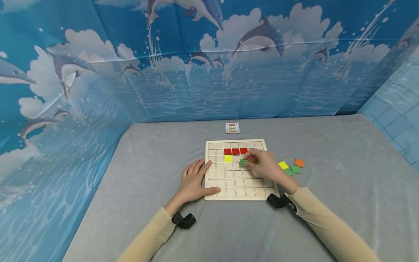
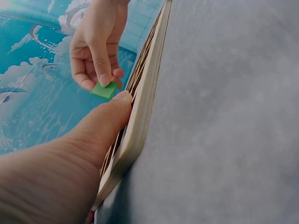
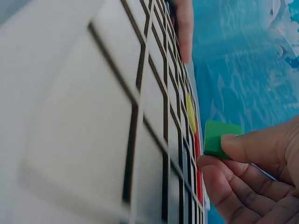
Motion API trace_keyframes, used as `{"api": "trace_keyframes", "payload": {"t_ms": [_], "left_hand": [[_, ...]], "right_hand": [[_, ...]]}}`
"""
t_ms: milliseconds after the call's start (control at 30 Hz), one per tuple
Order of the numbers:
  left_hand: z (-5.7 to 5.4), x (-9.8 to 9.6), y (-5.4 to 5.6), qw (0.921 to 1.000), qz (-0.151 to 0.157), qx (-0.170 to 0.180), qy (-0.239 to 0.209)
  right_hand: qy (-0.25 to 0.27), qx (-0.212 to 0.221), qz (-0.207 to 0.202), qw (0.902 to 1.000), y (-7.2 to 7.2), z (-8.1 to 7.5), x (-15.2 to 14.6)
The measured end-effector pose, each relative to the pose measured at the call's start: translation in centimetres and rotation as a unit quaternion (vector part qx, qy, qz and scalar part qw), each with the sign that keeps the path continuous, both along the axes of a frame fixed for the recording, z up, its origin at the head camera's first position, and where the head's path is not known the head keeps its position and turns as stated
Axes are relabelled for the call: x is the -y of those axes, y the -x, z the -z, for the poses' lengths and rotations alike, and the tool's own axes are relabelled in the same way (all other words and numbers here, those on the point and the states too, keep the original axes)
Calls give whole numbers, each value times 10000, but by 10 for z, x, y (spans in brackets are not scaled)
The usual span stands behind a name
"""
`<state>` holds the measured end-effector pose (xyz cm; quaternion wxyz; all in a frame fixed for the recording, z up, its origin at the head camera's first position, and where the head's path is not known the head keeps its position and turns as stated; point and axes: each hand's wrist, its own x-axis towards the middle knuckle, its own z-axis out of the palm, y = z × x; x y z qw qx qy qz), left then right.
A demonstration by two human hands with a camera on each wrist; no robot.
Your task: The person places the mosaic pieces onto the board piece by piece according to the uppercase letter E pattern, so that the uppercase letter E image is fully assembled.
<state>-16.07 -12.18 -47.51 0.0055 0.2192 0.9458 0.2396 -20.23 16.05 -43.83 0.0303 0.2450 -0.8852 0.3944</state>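
Note:
A pale wooden grid board (image 1: pixel 229 183) lies flat, with three red tiles (image 1: pixel 235 151) side by side in one row and a yellow tile (image 1: pixel 228 158) below the leftmost. My right hand (image 1: pixel 262 163) pinches a green tile (image 3: pixel 219 135) between thumb and fingers, close over the board to the right of the yellow tile. My left hand (image 1: pixel 194 182) rests spread along the board's left edge, its thumb (image 2: pixel 114 109) lying over the lower left rim. In the right wrist view the green tile stands apart from the grid surface.
Right of the board lie loose tiles: a yellow one (image 1: pixel 283 165), an orange one (image 1: pixel 299 162) and green ones (image 1: pixel 295 169). Behind the board sits a small card (image 1: pixel 232 127) printed with a coloured grid. A dolphin-patterned curtain (image 1: pixel 209 91) borders the grey table (image 1: pixel 157 153).

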Motion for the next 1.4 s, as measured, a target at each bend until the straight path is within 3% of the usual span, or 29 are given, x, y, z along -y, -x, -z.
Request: {"api": "trace_keyframes", "payload": {"t_ms": [533,1000,1400], "left_hand": [[0,0,2,10000,10,-51,48],[0,2,3,10000,21,43,52],[-2,3,3,10000,50,40,-15]], "right_hand": [[-18,457,-486,9978,2,0,39],[-396,611,-272,9970,8,1,46],[-707,346,-64,9969,10,1,46]]}}
